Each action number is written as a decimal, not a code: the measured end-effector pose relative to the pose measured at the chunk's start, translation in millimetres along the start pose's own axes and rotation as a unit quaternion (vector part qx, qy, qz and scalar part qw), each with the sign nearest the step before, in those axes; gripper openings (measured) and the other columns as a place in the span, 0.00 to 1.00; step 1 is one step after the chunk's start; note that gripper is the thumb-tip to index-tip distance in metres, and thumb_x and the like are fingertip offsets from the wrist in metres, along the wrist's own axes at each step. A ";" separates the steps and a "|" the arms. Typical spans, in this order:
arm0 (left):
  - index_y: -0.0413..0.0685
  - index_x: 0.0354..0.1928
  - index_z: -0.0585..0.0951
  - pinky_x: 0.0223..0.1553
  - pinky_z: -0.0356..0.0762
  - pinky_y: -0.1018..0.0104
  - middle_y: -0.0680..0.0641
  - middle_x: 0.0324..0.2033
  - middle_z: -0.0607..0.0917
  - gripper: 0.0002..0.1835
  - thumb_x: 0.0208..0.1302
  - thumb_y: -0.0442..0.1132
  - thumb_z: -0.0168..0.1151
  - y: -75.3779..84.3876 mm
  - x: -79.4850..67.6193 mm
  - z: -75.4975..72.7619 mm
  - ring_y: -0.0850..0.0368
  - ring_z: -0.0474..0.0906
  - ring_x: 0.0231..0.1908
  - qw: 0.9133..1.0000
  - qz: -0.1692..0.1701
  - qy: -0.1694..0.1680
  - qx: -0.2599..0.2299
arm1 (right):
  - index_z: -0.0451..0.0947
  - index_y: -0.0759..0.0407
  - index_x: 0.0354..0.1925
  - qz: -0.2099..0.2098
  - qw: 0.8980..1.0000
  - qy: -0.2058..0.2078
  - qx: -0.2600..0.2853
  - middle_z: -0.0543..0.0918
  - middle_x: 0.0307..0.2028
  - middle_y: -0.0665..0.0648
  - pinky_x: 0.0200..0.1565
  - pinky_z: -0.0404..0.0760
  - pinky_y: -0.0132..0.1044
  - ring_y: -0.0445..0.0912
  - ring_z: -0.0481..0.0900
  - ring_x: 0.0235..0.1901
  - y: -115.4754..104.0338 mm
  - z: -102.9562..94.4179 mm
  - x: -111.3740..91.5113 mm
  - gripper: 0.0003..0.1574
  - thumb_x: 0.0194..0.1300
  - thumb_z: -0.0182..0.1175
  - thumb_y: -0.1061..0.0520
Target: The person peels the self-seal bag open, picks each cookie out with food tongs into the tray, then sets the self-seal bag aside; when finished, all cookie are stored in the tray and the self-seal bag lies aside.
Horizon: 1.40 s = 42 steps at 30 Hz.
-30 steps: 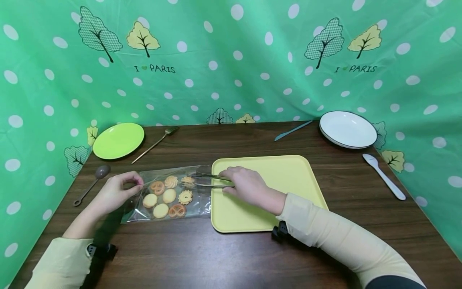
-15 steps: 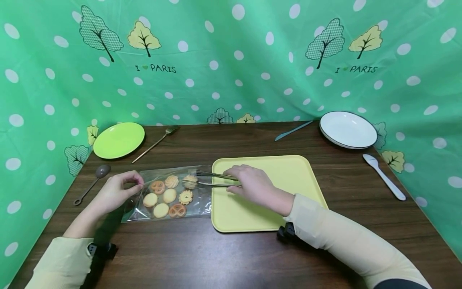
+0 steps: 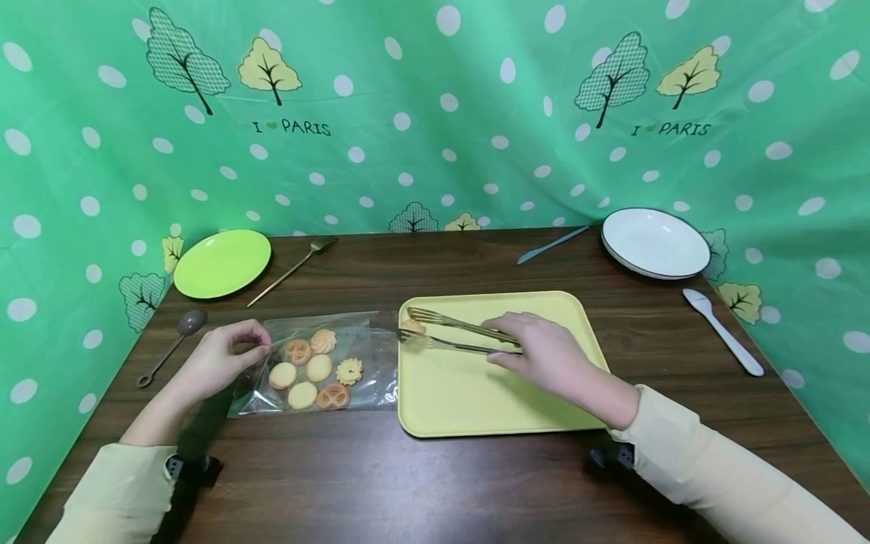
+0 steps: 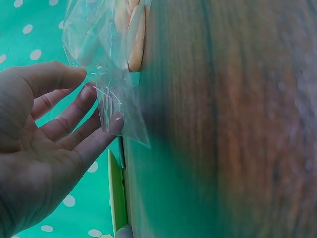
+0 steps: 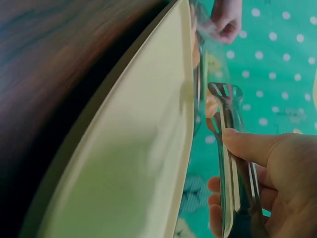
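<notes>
The right grip pinches tongs holding a cookie over the bag-side end of the tray, so slack pressure could drop it near the rim, while a tug from the left grip, pinching the bag, could jostle the cookies inside.

On my feed the tongs look like shiny, smooth metal, and the bag is thin clear plastic, crinkled and glossy. I read the tray as smooth, nearly matt plastic. The table shows wood grain under a sheen; the curtain is creased cloth.
</notes>
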<state>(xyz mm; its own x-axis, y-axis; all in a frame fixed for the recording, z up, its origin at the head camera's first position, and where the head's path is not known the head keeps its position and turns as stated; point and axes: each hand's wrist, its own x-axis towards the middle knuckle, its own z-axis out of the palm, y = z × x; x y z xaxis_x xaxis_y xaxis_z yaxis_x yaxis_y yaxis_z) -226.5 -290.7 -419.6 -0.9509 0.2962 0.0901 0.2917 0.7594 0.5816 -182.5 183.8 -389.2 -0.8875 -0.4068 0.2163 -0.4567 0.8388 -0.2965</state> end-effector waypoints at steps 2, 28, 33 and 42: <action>0.48 0.35 0.79 0.38 0.75 0.63 0.51 0.32 0.82 0.03 0.61 0.35 0.65 -0.4 0.4 -0.4 0.57 0.76 0.37 1.000 0.002 0.002 0.001 | 0.78 0.49 0.54 0.007 1.000 0.006 -0.005 0.83 0.49 0.52 0.45 0.77 0.48 0.49 0.79 0.50 8.3 -1.9 -3.3 0.29 0.53 0.70 0.46; 0.45 0.36 0.79 0.36 0.74 0.66 0.50 0.32 0.83 0.04 0.63 0.38 0.63 -0.9 0.9 -0.2 0.54 0.77 0.38 1.000 -0.005 -0.014 -0.014 | 0.79 0.45 0.51 -0.036 0.999 -0.038 -0.002 0.83 0.48 0.47 0.45 0.78 0.46 0.46 0.80 0.50 -5.0 3.1 7.1 0.25 0.55 0.69 0.45; 0.46 0.36 0.79 0.38 0.74 0.65 0.50 0.33 0.83 0.04 0.63 0.38 0.63 -0.6 0.8 -0.7 0.54 0.77 0.39 1.000 -0.010 -0.018 -0.015 | 0.79 0.43 0.52 -0.046 0.997 -0.055 -0.020 0.82 0.49 0.45 0.42 0.79 0.45 0.45 0.79 0.51 -21.0 13.1 23.2 0.24 0.57 0.67 0.45; 0.48 0.36 0.79 0.39 0.73 0.64 0.50 0.33 0.83 0.05 0.63 0.40 0.63 0.6 1.2 -0.9 0.53 0.76 0.40 0.999 -0.021 -0.021 -0.017 | 0.78 0.44 0.54 -0.075 0.994 -0.085 -0.008 0.80 0.54 0.48 0.46 0.78 0.47 0.46 0.76 0.56 -41.2 27.1 43.6 0.27 0.56 0.67 0.43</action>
<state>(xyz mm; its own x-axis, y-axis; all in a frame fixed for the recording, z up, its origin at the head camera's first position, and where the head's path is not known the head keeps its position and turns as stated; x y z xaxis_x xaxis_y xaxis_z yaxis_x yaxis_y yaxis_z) -227.6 -290.4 -418.4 -0.9569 0.2886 0.0316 0.2468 0.7513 0.6121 -204.0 121.7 -392.8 -0.8073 -0.5821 0.0968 -0.5852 0.7687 -0.2582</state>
